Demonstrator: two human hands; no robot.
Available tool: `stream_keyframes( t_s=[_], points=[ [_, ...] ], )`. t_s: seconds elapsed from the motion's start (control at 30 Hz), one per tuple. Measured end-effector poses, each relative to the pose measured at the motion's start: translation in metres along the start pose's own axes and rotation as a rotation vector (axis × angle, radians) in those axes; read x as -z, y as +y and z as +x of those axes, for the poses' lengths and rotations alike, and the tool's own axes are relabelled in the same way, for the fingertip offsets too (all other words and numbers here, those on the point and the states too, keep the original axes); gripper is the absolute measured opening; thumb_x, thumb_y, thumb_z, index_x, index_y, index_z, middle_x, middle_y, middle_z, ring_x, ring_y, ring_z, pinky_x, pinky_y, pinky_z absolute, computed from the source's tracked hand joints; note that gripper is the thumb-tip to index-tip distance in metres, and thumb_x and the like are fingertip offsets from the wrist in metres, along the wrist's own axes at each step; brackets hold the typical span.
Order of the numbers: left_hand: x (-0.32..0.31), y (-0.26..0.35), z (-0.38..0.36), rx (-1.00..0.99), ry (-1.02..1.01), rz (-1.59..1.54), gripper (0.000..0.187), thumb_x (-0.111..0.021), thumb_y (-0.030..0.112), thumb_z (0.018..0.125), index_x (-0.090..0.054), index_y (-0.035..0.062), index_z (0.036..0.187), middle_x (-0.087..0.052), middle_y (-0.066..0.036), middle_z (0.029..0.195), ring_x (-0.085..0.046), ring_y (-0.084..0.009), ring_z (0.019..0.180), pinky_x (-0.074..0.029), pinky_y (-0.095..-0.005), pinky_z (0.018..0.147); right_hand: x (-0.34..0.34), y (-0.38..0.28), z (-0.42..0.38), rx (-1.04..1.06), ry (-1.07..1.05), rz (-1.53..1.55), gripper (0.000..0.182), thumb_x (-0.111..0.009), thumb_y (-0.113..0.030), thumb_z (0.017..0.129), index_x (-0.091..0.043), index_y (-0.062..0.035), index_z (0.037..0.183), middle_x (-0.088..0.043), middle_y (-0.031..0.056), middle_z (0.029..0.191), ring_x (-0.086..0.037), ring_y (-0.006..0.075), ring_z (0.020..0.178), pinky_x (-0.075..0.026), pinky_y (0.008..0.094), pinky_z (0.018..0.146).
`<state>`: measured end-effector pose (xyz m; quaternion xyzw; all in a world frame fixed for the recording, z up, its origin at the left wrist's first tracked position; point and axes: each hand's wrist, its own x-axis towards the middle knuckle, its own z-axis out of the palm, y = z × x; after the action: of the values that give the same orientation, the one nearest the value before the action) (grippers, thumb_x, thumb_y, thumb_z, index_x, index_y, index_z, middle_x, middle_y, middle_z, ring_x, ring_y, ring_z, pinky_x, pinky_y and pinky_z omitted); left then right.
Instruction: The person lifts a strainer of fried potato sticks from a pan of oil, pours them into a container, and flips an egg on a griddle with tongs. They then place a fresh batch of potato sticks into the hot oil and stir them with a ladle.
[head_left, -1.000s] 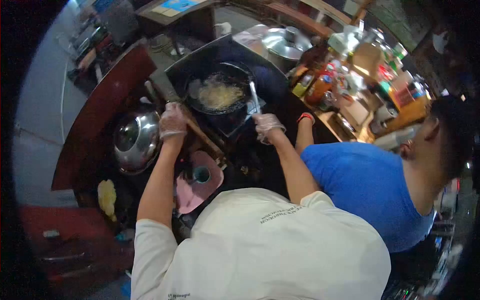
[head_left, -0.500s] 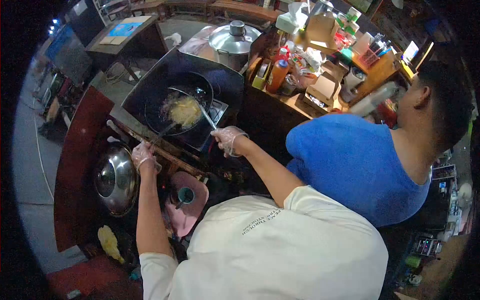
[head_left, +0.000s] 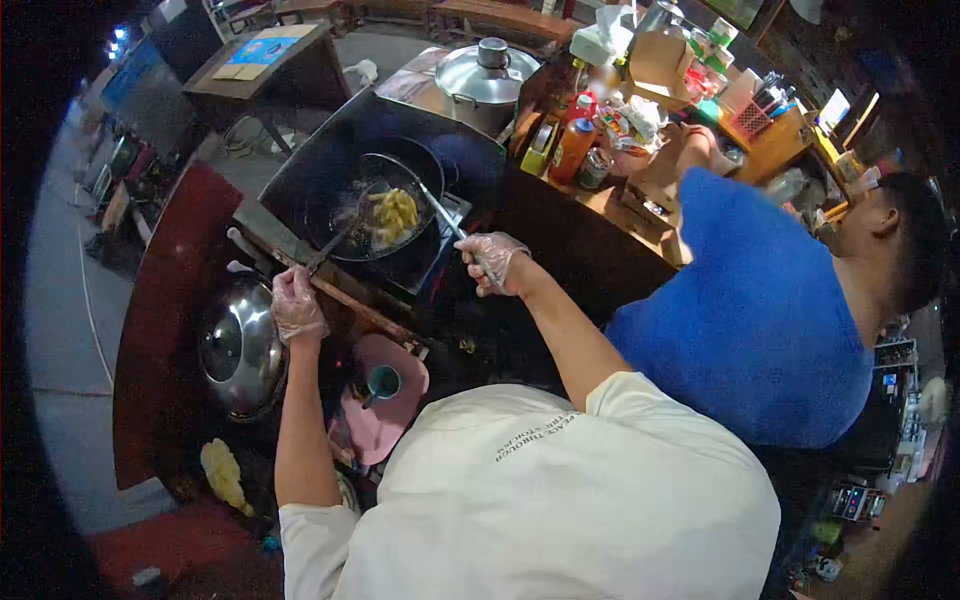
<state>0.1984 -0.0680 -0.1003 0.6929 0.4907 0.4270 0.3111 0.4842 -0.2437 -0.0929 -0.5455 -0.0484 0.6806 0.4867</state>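
My right hand (head_left: 495,262), in a clear plastic glove, is closed around the metal handle of a wide skimmer (head_left: 437,208). The skimmer's mesh is over the dark wok (head_left: 425,155), with yellow frying pieces (head_left: 393,213) gathered in it. Some foam shows beside them. My left hand (head_left: 298,302), gloved too, grips a thin dark spatula (head_left: 332,246) at the wok's near-left side. Its far end reaches inside the rim, and its blade is hard to make out. The wok sits on a stove (head_left: 452,222) behind a dark metal windshield.
A large lidded pot (head_left: 485,80) stands behind the stove. Left of my left arm are a shiny lid (head_left: 240,345) and a yellow piece (head_left: 225,475). A green mug (head_left: 383,382) rests on a pink surface (head_left: 385,425). On my right, a person in blue (head_left: 750,310) works by sauce bottles (head_left: 572,150) and boxes.
The yellow pieces are now gathered and clearer, with less foam around them. Both my hands still hold their tools. The person in blue has moved right and stretched an arm toward the boxes.
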Motion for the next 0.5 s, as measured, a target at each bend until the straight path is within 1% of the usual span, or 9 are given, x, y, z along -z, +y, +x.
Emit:
stream_keyframes(
  t_s=[0.03,0.1,0.13,0.17,0.23,0.27,0.33,0.43,0.5],
  points=[
    [0.001,0.004,-0.004,0.002,0.009,0.010,0.020,-0.057,0.019,0.093,-0.061,-0.0005,0.096,-0.063,-0.008,0.078,-0.058,-0.0139,0.068,-0.047,-0.0284,0.064,0.000,0.000,0.000,-0.004,-0.012,-0.003,0.029,-0.060,-0.029,0.087,-0.051,-0.0145,0.064,-0.046,-0.0007,0.048,-0.038,0.0149,0.033,-0.038,0.0339,0.040],
    [0.006,0.010,-0.005,-0.220,0.051,0.172,0.020,-0.057,0.019,0.093,-0.061,0.0001,0.098,-0.066,-0.012,0.083,-0.064,-0.0187,0.074,-0.050,-0.0312,0.068,-0.001,-0.001,0.002,0.020,0.021,0.003,0.030,-0.060,-0.030,0.087,-0.050,-0.0151,0.063,-0.046,-0.0008,0.047,-0.034,0.0150,0.032,-0.035,0.0336,0.039],
    [0.007,0.014,-0.006,-0.199,0.052,0.199,0.020,-0.057,0.019,0.093,-0.061,0.0003,0.100,-0.067,-0.015,0.087,-0.067,-0.0231,0.079,-0.052,-0.0337,0.071,-0.002,-0.001,0.003,0.049,0.027,0.023,0.030,-0.061,-0.031,0.087,-0.049,-0.0160,0.063,-0.046,-0.0006,0.048,-0.033,0.0147,0.032,-0.034,0.0329,0.039],
    [0.008,0.020,-0.007,-0.192,0.071,0.220,0.020,-0.057,0.019,0.093,-0.061,0.0003,0.100,-0.067,-0.015,0.087,-0.067,-0.0231,0.079,-0.052,-0.0337,0.071,-0.002,-0.003,0.000,0.046,0.005,0.019,0.028,-0.060,-0.029,0.087,-0.049,-0.0168,0.065,-0.046,-0.0012,0.048,-0.035,0.0137,0.034,-0.034,0.0325,0.039],
    [0.012,0.028,-0.007,-0.277,0.064,0.215,0.017,-0.056,0.016,0.092,-0.059,0.0022,0.101,-0.066,-0.017,0.087,-0.067,-0.0305,0.080,-0.052,-0.0378,0.069,0.001,-0.004,0.002,0.069,0.001,-0.018,0.026,-0.061,-0.031,0.087,-0.050,-0.0152,0.070,-0.045,-0.0014,0.048,-0.036,0.0142,0.034,-0.037,0.0344,0.042],
    [0.014,0.023,-0.002,-0.270,0.080,0.230,0.017,-0.056,0.016,0.092,-0.059,0.0022,0.101,-0.066,-0.017,0.087,-0.067,-0.0305,0.080,-0.052,-0.0378,0.069,0.001,-0.004,0.006,0.062,-0.018,-0.028,0.026,-0.061,-0.031,0.087,-0.050,-0.0152,0.070,-0.045,-0.0014,0.048,-0.036,0.0142,0.034,-0.037,0.0344,0.042],
    [0.008,0.008,0.008,-0.441,0.184,0.417,0.014,-0.054,0.014,0.093,-0.057,0.0036,0.101,-0.064,-0.018,0.085,-0.065,-0.0355,0.078,-0.051,-0.0430,0.067,0.001,-0.007,0.014,0.056,0.092,-0.023,0.027,-0.062,-0.031,0.087,-0.050,-0.0151,0.069,-0.046,-0.0008,0.048,-0.037,0.0144,0.034,-0.036,0.0349,0.041],
    [-0.002,-0.008,0.019,-0.400,0.194,0.410,0.013,-0.053,0.015,0.092,-0.056,0.0044,0.100,-0.063,-0.019,0.084,-0.062,-0.0385,0.076,-0.049,-0.0466,0.065,-0.007,-0.012,0.012,0.096,0.181,-0.124,0.025,-0.060,-0.026,0.089,-0.049,-0.0153,0.068,-0.047,-0.0041,0.056,-0.044,0.0115,0.042,-0.038,0.0349,0.038],
    [-0.012,-0.017,0.025,-0.374,0.228,0.435,0.015,-0.054,0.018,0.092,-0.055,0.0050,0.099,-0.063,-0.019,0.084,-0.062,-0.0385,0.076,-0.049,-0.0470,0.065,-0.005,-0.013,0.021,0.074,0.192,-0.184,0.022,-0.060,-0.026,0.089,-0.052,-0.0132,0.072,-0.048,-0.0027,0.057,-0.045,0.0133,0.043,-0.040,0.0361,0.039]
  ],
)
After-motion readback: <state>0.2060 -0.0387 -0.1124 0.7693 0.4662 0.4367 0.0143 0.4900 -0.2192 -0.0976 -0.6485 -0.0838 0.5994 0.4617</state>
